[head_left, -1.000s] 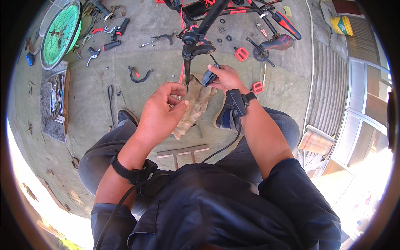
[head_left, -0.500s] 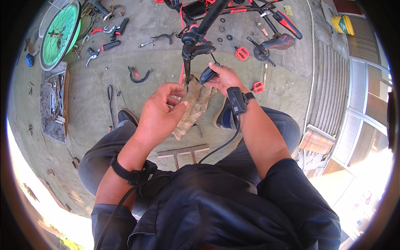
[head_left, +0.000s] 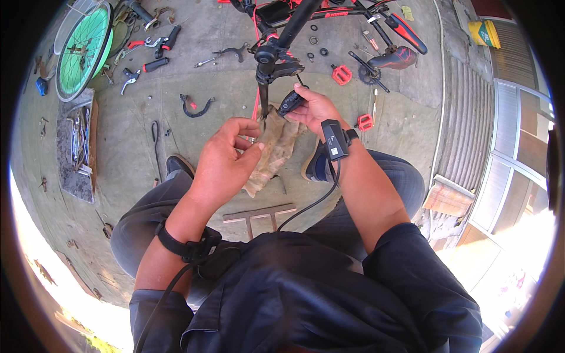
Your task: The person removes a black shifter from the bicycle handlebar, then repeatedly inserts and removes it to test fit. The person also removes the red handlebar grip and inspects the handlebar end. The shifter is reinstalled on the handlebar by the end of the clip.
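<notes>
In my right hand [head_left: 318, 110] is a black shifter [head_left: 288, 105], gripped between thumb and fingers; a thin black cable runs from it up toward the bike. My left hand [head_left: 226, 154] is to its left, fingers curled toward the thumb. A small shiny bit shows between those fingertips, too small to name. Just beyond, the black fork and stem [head_left: 266, 69] of a bicycle [head_left: 299, 28] point down toward me. A red cable [head_left: 256, 104] hangs beside the fork and passes behind my left fingers. Under both hands lies a stained tan cloth [head_left: 278, 154].
Red pedals [head_left: 341, 75] and a crank [head_left: 369, 75] lie to the right. A tool box [head_left: 93, 141] and a wheel [head_left: 85, 53] are on the left, with brake levers [head_left: 130, 80] and grips nearby. A wooden piece [head_left: 259, 213] lies before me.
My right hand has tilted the shifter slightly and shifted it a little left and up. My left hand stays almost still.
</notes>
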Demonstrator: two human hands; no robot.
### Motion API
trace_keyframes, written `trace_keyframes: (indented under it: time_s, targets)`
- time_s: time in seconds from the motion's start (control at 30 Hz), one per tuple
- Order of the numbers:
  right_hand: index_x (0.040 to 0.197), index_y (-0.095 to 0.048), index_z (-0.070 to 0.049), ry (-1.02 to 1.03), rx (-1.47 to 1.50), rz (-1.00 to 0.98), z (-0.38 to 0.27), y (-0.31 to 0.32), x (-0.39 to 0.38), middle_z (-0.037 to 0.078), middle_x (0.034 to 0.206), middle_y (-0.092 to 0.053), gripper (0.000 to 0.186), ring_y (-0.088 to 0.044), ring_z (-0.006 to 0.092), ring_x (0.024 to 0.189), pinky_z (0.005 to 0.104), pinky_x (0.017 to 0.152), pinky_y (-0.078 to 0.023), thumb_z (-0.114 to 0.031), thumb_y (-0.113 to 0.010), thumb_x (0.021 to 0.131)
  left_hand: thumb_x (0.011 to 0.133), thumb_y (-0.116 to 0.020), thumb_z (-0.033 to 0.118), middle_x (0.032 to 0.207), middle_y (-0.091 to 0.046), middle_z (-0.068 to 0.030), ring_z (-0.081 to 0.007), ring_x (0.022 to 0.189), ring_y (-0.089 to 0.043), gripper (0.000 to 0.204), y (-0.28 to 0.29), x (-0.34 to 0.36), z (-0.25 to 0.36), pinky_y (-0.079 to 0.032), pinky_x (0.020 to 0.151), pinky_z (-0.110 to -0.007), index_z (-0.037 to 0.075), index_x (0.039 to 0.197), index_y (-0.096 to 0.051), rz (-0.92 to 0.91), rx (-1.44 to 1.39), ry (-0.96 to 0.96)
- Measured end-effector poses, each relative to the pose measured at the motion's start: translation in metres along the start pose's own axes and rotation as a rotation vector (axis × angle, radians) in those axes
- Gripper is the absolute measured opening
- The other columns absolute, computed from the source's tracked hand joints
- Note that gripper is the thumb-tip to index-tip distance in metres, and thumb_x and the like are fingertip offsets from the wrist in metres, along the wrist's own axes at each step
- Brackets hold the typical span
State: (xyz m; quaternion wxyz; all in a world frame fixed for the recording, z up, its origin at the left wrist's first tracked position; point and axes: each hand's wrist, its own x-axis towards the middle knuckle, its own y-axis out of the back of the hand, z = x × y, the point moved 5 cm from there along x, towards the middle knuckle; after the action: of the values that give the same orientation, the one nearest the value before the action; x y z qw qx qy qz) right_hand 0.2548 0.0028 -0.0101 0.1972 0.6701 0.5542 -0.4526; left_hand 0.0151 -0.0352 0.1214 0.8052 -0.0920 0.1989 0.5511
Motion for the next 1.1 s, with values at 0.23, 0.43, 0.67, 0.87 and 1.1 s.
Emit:
trace_keyframes:
  time_s: [0.23, 0.43, 0.67, 0.87, 1.1]
  targets:
    - [0.108, -0.064, 0.002, 0.304, -0.475, 0.293, -0.001, 0.013, 0.009, 0.008, 0.09, -0.068, 0.04, -0.067, 0.0177, 0.085, 0.0367, 0.073, -0.057, -0.033, -0.075, 0.091, 0.091, -0.065, 0.002, 0.113, -0.065, -0.0077, -0.0118, 0.088, -0.064, 0.033, -0.001, 0.0, -0.001, -0.051, 0.072, -0.026, -0.002, 0.122, -0.055, -0.013, 0.018, -0.006]
    - [0.113, -0.061, -0.003, 0.163, -0.081, 0.178, 0.029, 0.02, 0.02, 0.005, 0.1, -0.065, 0.032, -0.065, 0.0188, 0.093, 0.0401, 0.084, -0.055, -0.027, -0.071, 0.094, 0.091, -0.065, 0.002, 0.115, -0.066, -0.0086, -0.0115, 0.088, -0.064, 0.034, -0.001, 0.0, -0.002, -0.051, 0.072, -0.026, -0.001, 0.123, -0.055, -0.008, 0.026, -0.002]
    - [0.12, -0.056, -0.011, 0.086, 0.284, 0.022, 0.039, 0.014, 0.042, 0.004, 0.104, -0.063, 0.026, -0.064, 0.0207, 0.097, 0.0473, 0.093, -0.051, -0.023, -0.061, 0.098, 0.089, -0.067, 0.004, 0.112, -0.068, -0.0117, -0.0158, 0.085, -0.064, 0.033, -0.001, -0.001, -0.004, -0.055, 0.071, -0.03, -0.002, 0.12, -0.056, 0.015, 0.024, 0.019]
    - [0.115, -0.055, -0.009, 0.143, 0.363, 0.009, 0.036, 0.013, 0.059, 0.011, 0.108, -0.067, 0.019, -0.068, 0.0311, 0.102, 0.0457, 0.088, -0.055, -0.017, -0.057, 0.098, 0.09, -0.066, 0.002, 0.115, -0.066, -0.0113, -0.0134, 0.084, -0.064, 0.032, -0.001, 0.0, -0.008, -0.053, 0.068, -0.028, -0.001, 0.12, -0.056, 0.011, 0.009, 0.041]
    - [0.116, -0.055, -0.011, 0.133, 0.251, 0.071, 0.037, 0.015, 0.072, 0.011, 0.109, -0.069, 0.019, -0.07, 0.0309, 0.096, 0.0448, 0.076, -0.056, -0.016, -0.053, 0.098, 0.091, -0.066, 0.002, 0.115, -0.066, -0.0126, -0.0124, 0.084, -0.064, 0.033, 0.0, 0.002, -0.012, -0.052, 0.067, -0.026, -0.001, 0.122, -0.056, 0.016, 0.044, 0.063]
